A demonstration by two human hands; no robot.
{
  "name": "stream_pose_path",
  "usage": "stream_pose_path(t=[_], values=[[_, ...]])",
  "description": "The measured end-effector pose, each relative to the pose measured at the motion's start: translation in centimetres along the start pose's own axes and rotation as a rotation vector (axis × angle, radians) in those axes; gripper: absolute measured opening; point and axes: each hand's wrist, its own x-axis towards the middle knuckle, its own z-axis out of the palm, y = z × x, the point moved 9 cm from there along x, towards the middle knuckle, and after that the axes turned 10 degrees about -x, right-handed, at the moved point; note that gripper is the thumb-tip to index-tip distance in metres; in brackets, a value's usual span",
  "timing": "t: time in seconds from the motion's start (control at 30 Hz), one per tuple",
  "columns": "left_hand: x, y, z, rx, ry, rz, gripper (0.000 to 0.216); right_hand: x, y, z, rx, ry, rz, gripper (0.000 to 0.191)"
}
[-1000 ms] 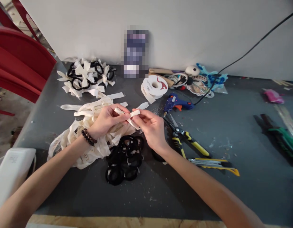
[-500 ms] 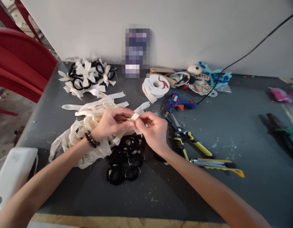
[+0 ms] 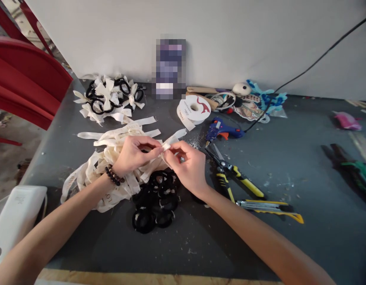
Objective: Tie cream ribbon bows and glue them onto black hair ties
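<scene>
Between my fingertips is a piece of cream ribbon [image 3: 166,147], folded small. My left hand [image 3: 138,153] pinches it from the left, and my right hand [image 3: 187,162] grips it from the right. Beneath my left hand spreads a heap of cream ribbon strips [image 3: 96,166], some with printed letters. Several black hair ties [image 3: 154,202] lie below my hands, nearer the table's front edge. At the back left is a pile of black hair ties with cream bows [image 3: 108,95]. A ribbon spool [image 3: 197,109] stands just beyond my right hand.
Right of my hands lie a blue glue gun [image 3: 222,130] with a black cord, yellow-handled scissors [image 3: 230,168] with blades apart, and a utility knife [image 3: 268,208]. A blurred phone [image 3: 171,67] leans on the wall. A white power bank [image 3: 18,221] sits left; green-handled pliers [image 3: 355,170] lie right.
The ribbon between my fingertips has gone from a longer raised fold to a small compact one. My right hand has shifted slightly left, and the fingertips of both hands are closer together.
</scene>
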Motion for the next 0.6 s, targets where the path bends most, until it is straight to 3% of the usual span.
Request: stream_pose_path(t=[0.1,0.37,0.6], values=[[0.0,-0.1,0.3,-0.012,-0.046,-0.034,0.018,-0.1,-0.1,-0.1,0.058,0.002,-0.006,0.024],[0.0,0.2,0.3,0.019,-0.033,0.028,0.016,-0.2,0.8,-0.3,0.037,0.049,-0.015,0.021],[0.0,0.7,0.1,0.088,0.004,0.085,0.011,-0.3,-1.5,-0.8,-0.162,0.112,-0.207,0.029]])
